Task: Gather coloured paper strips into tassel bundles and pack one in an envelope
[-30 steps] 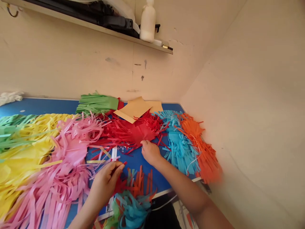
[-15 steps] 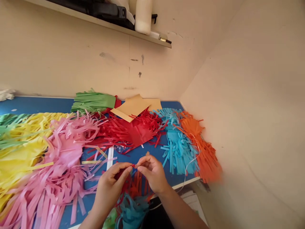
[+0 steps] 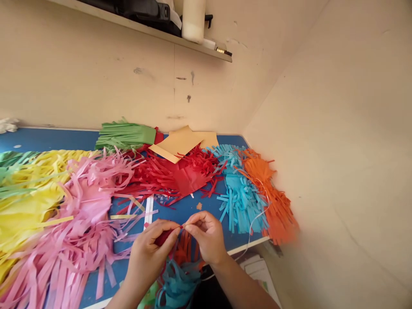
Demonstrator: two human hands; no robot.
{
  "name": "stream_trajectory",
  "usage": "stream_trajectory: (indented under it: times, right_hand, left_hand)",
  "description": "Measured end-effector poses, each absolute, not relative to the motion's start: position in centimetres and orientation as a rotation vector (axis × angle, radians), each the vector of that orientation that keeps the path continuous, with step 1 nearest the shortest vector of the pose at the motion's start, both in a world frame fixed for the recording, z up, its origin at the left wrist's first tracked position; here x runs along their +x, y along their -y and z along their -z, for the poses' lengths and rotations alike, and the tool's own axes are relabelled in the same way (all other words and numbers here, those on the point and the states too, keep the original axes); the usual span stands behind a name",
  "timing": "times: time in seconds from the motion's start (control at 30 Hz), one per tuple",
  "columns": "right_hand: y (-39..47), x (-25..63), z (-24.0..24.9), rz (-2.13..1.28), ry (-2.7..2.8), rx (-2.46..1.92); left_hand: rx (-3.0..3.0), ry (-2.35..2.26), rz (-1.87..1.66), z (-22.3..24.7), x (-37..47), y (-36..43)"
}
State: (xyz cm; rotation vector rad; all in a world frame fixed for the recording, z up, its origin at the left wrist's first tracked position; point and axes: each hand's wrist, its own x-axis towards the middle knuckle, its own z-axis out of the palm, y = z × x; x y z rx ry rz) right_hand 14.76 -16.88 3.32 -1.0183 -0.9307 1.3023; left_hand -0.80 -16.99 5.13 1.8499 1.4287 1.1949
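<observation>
My left hand [image 3: 151,246] is closed in a pinch on red tissue paper [image 3: 163,237], most of it hidden behind the fingers. Its small twisted red tip pokes out between thumb and forefinger. My right hand [image 3: 207,238] pinches at that same tip, and the fingertips of both hands almost meet. Below them, at the table's front edge, hang orange paper fringes [image 3: 186,249] and teal paper fringes [image 3: 177,279]. A white string [image 3: 252,223] runs from the orange fringe on the right down past my right forearm.
Fringed tissue paper covers much of the blue table [image 3: 127,249]: yellow [image 3: 28,210], pink [image 3: 93,206], red [image 3: 189,178], light blue [image 3: 241,201], orange [image 3: 273,206] and green [image 3: 128,134]. Tan paper sheets [image 3: 180,143] lie at the back. A wall shelf [image 3: 144,32] holds a white bottle [image 3: 193,21].
Both hands stay pinched together in nearly the same place, with small finger movements at the red tip. The view has shifted slightly.
</observation>
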Motion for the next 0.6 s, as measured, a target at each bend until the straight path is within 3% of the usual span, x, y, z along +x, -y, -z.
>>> stream_trajectory:
  times: [0.3,0.6]
  right_hand:
    - [17.6,14.9,-3.3,-1.141,1.139,-1.070]
    - [17.0,15.3,-3.1,-1.183,1.214,-0.992]
  left_hand:
    - [2.015,-1.374,-1.178,-6.3,-0.7,17.0]
    - [1.803,-1.400,-1.100,-5.8,-1.1,17.4]
